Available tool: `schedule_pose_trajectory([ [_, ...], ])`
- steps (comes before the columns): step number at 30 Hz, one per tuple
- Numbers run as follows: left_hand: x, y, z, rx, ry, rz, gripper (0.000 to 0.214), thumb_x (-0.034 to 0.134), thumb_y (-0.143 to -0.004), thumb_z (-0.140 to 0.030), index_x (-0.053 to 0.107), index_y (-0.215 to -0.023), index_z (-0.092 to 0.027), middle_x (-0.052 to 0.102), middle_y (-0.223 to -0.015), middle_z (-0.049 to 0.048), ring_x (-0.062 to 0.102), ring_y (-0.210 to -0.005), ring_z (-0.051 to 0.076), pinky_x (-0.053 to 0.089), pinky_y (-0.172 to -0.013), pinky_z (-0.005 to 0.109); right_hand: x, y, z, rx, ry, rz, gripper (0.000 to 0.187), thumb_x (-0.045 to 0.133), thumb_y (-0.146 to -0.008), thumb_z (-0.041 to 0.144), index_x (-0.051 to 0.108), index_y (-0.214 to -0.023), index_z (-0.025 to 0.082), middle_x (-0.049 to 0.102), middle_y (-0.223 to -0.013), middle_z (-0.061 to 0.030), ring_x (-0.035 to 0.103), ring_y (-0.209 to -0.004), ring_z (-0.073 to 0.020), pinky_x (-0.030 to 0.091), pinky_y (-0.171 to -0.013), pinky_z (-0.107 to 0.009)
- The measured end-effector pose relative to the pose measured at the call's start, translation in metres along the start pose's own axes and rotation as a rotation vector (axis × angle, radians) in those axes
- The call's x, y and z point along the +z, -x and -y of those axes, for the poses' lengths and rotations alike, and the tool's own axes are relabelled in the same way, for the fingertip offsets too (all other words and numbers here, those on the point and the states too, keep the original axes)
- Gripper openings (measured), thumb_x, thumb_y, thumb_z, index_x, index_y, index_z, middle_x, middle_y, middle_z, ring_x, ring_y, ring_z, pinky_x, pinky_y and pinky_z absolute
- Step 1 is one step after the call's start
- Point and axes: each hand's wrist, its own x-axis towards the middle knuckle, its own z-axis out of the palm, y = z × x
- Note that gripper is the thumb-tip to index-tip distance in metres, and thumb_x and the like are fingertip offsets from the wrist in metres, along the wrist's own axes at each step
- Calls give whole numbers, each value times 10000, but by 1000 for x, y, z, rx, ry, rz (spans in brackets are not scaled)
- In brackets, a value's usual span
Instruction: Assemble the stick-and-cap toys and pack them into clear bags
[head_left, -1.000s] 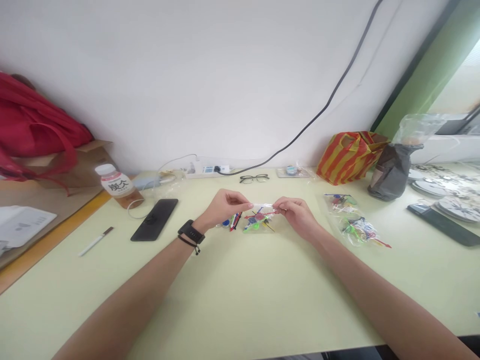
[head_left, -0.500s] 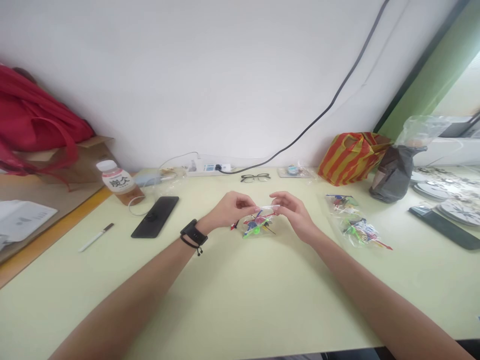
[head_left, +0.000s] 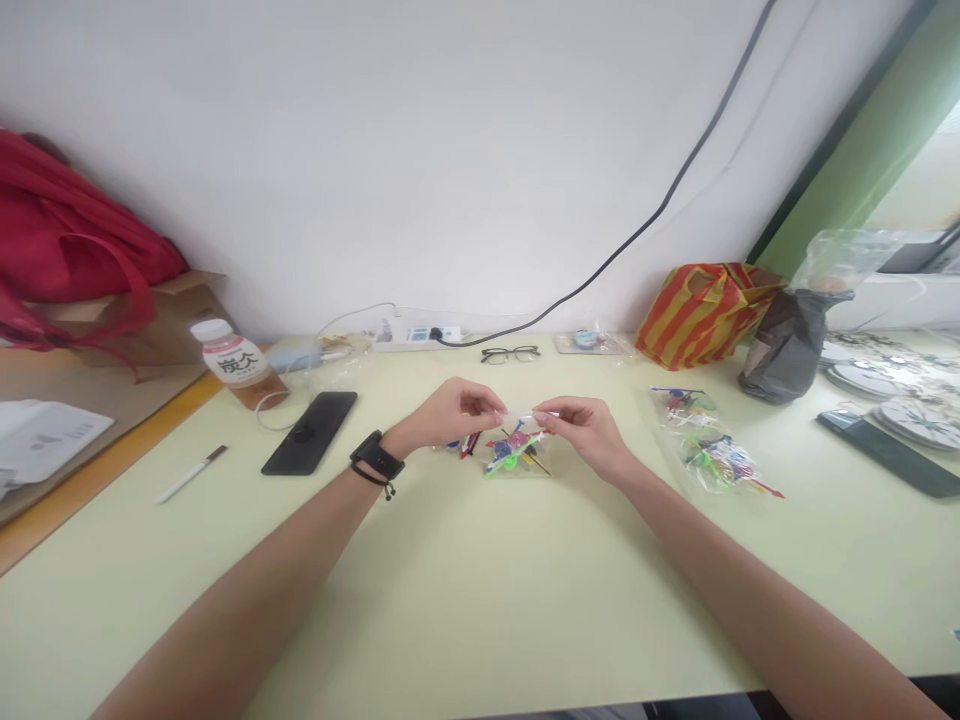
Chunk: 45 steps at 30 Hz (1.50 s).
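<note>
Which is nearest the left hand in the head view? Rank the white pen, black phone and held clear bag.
1. Clear bag: at the fingertips of the left hand.
2. Black phone: left of the hand.
3. White pen: farther left, past the phone.

A clear bag (head_left: 519,449) of small multicoloured pieces (head_left: 511,462), top edge pinched at both ends, seemingly touches the table (head_left: 480,600).

you have a clear pouch (head_left: 537,468) of red, blue, green and yellow pieces (head_left: 511,462), and a black watch (head_left: 377,456); your table (head_left: 480,600) is pale yellow-green, your phone (head_left: 331,412) black, the bottle (head_left: 238,366) white-capped and brown below, the tote (head_left: 686,320) striped red and yellow.
</note>
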Motion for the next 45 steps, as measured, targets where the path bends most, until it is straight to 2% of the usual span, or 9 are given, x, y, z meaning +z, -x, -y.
schedule_pose_trajectory([
  [6,5,-2,4,75,-11,-188,208,731,-889,-362,731,-895,-154,738,-845,59,662,-738,151,550,-727,269,-6,-1,1,-31,-4,-5,201,794,-822,391,859,-966,265,744,-877,-38,639,-834,-198,506,-829,-361],
  [10,9,-2,11,143,-44,-236,195,688,-922,-344,755,-923,-161,754,-882,66,677,-786,165,561,-766,283,-8,-3,-2,-31,-5,-38,218,775,-842,368,856,-1022,275,721,-902,-30,611,-821,-179,492,-834,-350],
  [17,10,-3,21,187,-59,-300,166,691,-895,-256,814,-944,-156,787,-944,97,721,-860,195,568,-807,296,-7,-4,-7,-52,-65,-69,160,788,-819,337,858,-947,271,708,-903,-29,620,-853,-185,490,-831,-343],
  [23,17,-2,10,70,-9,-218,298,735,-895,-390,787,-1083,-164,758,-884,66,691,-774,176,559,-711,269,-4,-3,-2,-10,-38,-91,159,788,-805,355,846,-907,248,741,-859,-34,634,-810,-194,507,-821,-355],
  [28,22,-4,5,56,-48,-156,320,653,-953,-451,799,-915,-170,761,-872,58,661,-746,166,523,-665,257,0,0,2,14,-66,-38,215,806,-799,372,827,-964,237,747,-860,-34,643,-787,-192,524,-805,-350],
  [31,22,-4,4,54,-58,-141,327,643,-954,-449,793,-913,-161,754,-834,51,642,-708,160,511,-646,259,3,3,7,10,-31,11,294,787,-840,449,800,-1050,243,737,-881,-32,646,-798,-193,537,-774,-340],
  [36,22,-1,-4,69,-99,-101,279,652,-949,-414,790,-1007,-179,762,-873,50,662,-745,167,512,-667,261,7,4,11,14,35,92,320,764,-861,543,790,-900,226,723,-813,-30,638,-771,-198,537,-727,-336],
  [38,22,0,-9,77,-103,-86,262,672,-936,-398,786,-1048,-190,766,-896,53,675,-763,174,518,-678,266,8,5,11,-13,73,106,314,747,-879,541,787,-903,230,725,-806,-33,640,-767,-204,532,-716,-340],
  [45,20,1,-20,87,-126,-52,266,681,-932,-423,796,-907,-185,765,-860,64,665,-771,183,498,-683,270,6,8,17,-246,413,137,264,662,-963,471,792,-890,253,760,-847,-62,634,-764,-224,462,-676,-350],
])
